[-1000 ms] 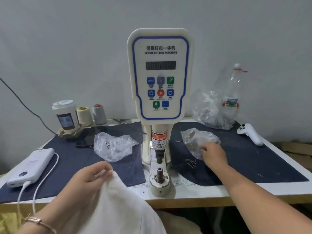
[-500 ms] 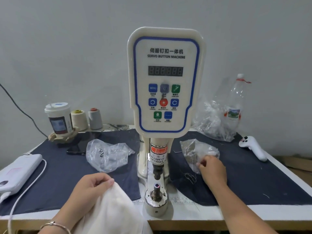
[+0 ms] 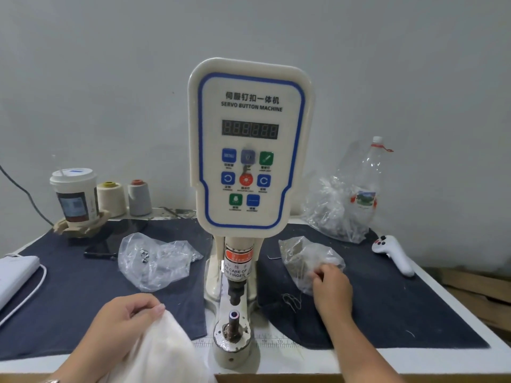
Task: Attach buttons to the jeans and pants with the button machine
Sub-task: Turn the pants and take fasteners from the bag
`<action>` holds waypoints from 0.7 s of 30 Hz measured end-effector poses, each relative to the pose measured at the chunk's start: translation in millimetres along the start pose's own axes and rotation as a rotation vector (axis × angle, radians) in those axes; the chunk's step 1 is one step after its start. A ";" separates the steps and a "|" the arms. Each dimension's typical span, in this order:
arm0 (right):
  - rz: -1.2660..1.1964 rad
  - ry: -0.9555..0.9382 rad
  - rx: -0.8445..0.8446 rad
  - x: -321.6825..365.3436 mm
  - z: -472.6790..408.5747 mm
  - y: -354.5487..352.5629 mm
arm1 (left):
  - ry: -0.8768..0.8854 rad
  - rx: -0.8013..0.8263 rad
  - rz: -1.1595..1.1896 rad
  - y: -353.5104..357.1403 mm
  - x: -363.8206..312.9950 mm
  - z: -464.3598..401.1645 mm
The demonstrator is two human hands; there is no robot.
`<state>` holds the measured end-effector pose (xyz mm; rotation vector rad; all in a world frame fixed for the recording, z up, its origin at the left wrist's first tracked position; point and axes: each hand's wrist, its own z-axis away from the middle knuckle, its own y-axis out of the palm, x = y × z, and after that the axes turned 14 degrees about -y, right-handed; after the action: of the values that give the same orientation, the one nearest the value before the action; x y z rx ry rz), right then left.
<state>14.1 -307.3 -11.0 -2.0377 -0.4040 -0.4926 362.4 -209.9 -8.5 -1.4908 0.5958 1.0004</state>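
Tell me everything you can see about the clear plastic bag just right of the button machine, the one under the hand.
The crumpled clear plastic bag lies on the dark blue cloth right of the cream button machine. It is thin, wrinkled, glossy film, slumped flat and holding small greyish pieces too blurred to identify. The right hand rests on its near edge, fingertips curled into the film. Loose thread lies beside its front corner. It sits apart from the machine.

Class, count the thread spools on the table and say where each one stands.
2. A cream spool stands right of the cup at the back left; a grey spool stands right of it. Others may be hidden behind the machine.
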 end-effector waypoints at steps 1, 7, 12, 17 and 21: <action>0.001 -0.015 -0.023 0.4 0.8 -0.7 | 0.005 -0.008 -0.017 0.5 -0.1 0.3; 0.021 -0.098 -0.122 0.3 6.2 -10.1 | 0.016 -0.032 -0.052 3.4 1.6 0.0; -0.165 -0.154 -0.220 14.1 25.5 -32.4 | 0.022 -0.024 -0.027 4.8 1.0 0.2; -0.795 0.044 -0.016 51.5 63.6 -40.9 | 0.003 -0.042 -0.038 5.4 -1.3 1.6; -1.076 0.231 0.171 82.7 86.6 -46.6 | 0.001 -0.056 -0.033 4.9 -0.7 -0.4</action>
<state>79.0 -202.5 25.4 -1.4314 -1.3487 -1.2595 358.1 -211.3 -10.5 -1.5456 0.5464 0.9980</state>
